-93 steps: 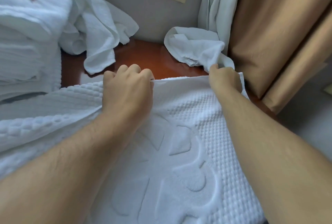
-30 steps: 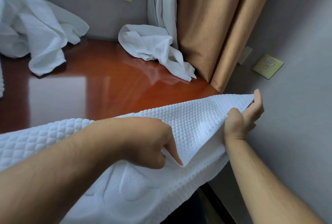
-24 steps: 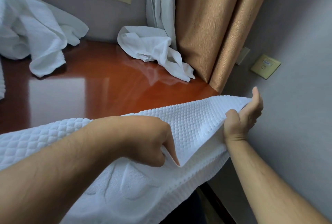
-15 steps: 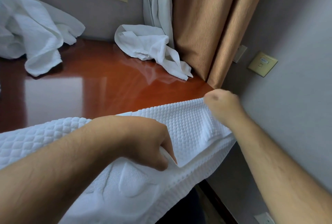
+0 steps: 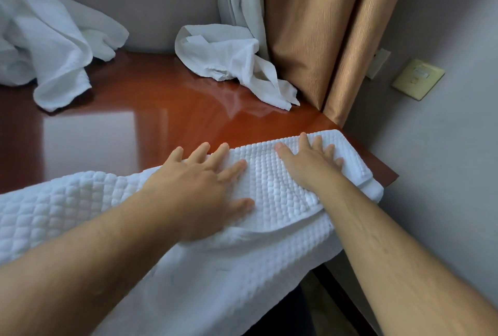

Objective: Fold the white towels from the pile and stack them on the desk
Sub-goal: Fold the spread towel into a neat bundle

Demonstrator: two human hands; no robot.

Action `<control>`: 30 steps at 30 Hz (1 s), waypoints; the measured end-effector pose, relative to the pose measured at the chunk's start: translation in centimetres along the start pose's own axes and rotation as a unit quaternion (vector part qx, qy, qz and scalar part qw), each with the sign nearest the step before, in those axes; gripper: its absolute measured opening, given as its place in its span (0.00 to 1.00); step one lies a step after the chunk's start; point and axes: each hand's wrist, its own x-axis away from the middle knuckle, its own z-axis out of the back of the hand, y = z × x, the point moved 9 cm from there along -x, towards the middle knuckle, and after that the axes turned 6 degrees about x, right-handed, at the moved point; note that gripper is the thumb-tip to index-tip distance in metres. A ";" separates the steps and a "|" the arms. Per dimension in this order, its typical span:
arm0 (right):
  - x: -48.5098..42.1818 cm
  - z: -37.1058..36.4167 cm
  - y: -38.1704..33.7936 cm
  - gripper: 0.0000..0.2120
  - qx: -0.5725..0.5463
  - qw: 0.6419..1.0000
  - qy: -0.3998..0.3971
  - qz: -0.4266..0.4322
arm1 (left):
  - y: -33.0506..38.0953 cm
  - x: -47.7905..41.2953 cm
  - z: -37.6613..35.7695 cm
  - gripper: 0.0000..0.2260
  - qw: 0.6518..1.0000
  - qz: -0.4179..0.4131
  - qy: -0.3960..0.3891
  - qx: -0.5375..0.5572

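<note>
Left hand and right hand lay flat, fingers spread, grip holding nothing, on waffle towel, crumpled towels behind on tabletop

Showing two bare forearms, sleeveless as far as the frame's lower edge. Wearing no watch, ring or glove on left hand or right hand. Displaying fine hair along both forearms, short unpainted nails at the fingertips.
</note>
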 end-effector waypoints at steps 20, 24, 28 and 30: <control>-11.5 2.8 -3.2 0.44 -0.023 0.999 0.038 0.016 | -4.9 -10.6 3.6 0.39 0.998 0.053 0.035 0.007; -8.6 6.0 -3.3 0.29 -0.079 0.969 0.222 0.080 | -6.8 -5.0 6.4 0.38 0.986 0.103 0.133 0.020; -1.9 7.9 -9.9 0.19 -0.256 0.892 0.242 0.282 | -11.8 5.9 6.6 0.30 0.965 0.169 0.200 0.012; 2.3 6.9 -16.4 0.21 -0.289 0.873 0.101 0.379 | -14.7 10.9 5.5 0.31 0.954 0.234 0.184 0.030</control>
